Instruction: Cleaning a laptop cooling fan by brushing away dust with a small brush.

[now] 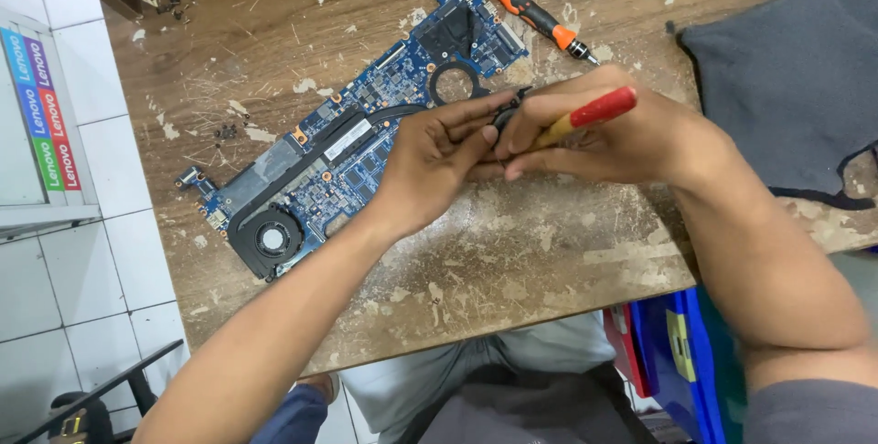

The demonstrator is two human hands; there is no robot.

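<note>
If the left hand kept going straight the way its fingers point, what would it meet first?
The left hand points rightward at the small black part pinched between both hands, so it already touches that. Just beyond lie the right hand fingers, gripping a red-handled screwdriver. Depth there is hard to judge.

Repair workshop: scarred wooden bench (512, 252), bare laptop motherboard (366, 124), screwdriver (535, 14).

Worn wooden table (512, 252) bears motherboard (366, 124), screwdriver (535, 14), perhaps screws (226, 130).
</note>
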